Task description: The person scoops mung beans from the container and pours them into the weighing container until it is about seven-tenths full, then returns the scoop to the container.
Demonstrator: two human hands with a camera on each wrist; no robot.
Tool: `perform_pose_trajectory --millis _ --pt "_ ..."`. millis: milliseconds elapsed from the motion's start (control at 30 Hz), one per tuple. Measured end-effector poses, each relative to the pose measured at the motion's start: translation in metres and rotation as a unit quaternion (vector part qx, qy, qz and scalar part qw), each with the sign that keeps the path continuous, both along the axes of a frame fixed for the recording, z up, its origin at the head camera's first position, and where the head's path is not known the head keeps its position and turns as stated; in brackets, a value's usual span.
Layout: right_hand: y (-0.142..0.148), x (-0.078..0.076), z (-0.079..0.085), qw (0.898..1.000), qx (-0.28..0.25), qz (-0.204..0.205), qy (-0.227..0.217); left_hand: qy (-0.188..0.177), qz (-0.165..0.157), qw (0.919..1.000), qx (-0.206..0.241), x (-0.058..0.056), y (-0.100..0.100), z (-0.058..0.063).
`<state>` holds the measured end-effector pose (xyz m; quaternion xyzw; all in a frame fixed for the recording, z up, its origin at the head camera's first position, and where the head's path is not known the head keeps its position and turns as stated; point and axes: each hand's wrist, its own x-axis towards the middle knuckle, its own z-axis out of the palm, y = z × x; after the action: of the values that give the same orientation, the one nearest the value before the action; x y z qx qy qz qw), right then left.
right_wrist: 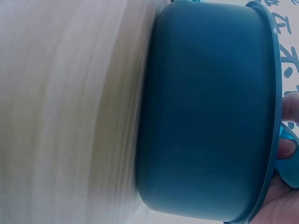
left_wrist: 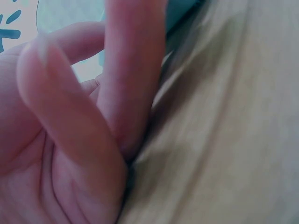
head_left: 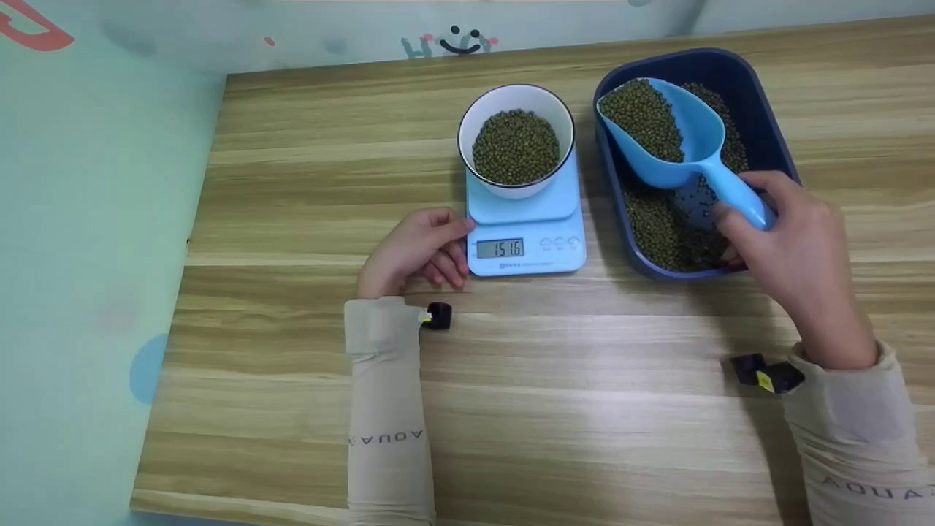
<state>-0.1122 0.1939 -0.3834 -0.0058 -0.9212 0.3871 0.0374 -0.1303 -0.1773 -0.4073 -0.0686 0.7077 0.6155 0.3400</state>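
Observation:
My right hand (head_left: 803, 241) grips the handle of a light blue scoop (head_left: 701, 131) filled with small green mung beans (head_left: 643, 117). The scoop is over a dark blue tub (head_left: 765, 128) that contains more mung beans (head_left: 654, 230). In the right wrist view, the tub's outer wall (right_wrist: 210, 112) covers most of the scoop. On a light blue kitchen scale (head_left: 522, 212) stands a white, dark-rimmed bowl (head_left: 511, 191) of mung beans (head_left: 516, 146); the display reads 151.6. My left hand (head_left: 416, 248) rests against the scale's left edge, its fingers (left_wrist: 135, 70) loosely bent.
Everything stands on a wood-grain table (head_left: 292, 183). A pale green wall (head_left: 109, 219) borders its left side, and a patterned wall (head_left: 350, 33) runs along the back. The tub stands a narrow gap to the right of the scale. A black wrist device (head_left: 439, 315) sits by the left cuff.

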Motion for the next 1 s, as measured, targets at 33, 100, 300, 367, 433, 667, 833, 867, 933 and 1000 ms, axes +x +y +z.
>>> perform_pose_trajectory --millis 33,100,300,367,433,667,833,867,933,1000 --pt "0.0003 0.0000 0.0000 1.000 -0.001 -0.001 0.001 0.000 0.000 1.0000 -0.001 0.0000 0.0000 0.0001" --pt "0.0008 0.0000 -0.0002 1.000 -0.002 -0.003 0.005 -0.001 0.000 1.0000 -0.002 -0.0001 0.0002 0.0005" --pt "0.0006 0.0005 -0.0001 1.000 -0.011 -0.007 0.009 -0.001 0.000 1.0000 -0.010 -0.0006 0.0017 0.0009" --pt "0.0004 0.0008 0.0000 1.000 -0.015 -0.007 0.008 -0.001 0.001 0.9999 -0.012 -0.0004 0.0022 0.0011" --pt "0.0003 0.0011 0.0003 1.000 -0.021 -0.007 0.006 -0.003 0.003 0.9999 -0.013 -0.0001 0.0026 0.0013" --pt "0.0001 0.0018 0.0019 1.000 -0.021 -0.011 0.014 -0.003 0.004 1.0000 -0.009 0.0005 0.0023 0.0021" --pt "0.0004 0.0019 0.0033 1.000 -0.021 -0.012 0.015 -0.001 0.002 1.0000 -0.008 0.0003 0.0018 0.0024" --pt "0.0004 0.0020 0.0037 1.000 -0.020 -0.012 0.016 -0.001 0.002 1.0000 -0.007 0.0002 0.0017 0.0020" --pt "0.0001 0.0021 0.0051 1.000 -0.022 -0.012 0.015 -0.001 0.001 1.0000 -0.007 0.0003 0.0016 0.0019" --pt "-0.0001 0.0024 0.0064 0.999 -0.026 -0.013 0.016 -0.001 0.000 1.0000 -0.007 -0.0012 0.0004 -0.0024"
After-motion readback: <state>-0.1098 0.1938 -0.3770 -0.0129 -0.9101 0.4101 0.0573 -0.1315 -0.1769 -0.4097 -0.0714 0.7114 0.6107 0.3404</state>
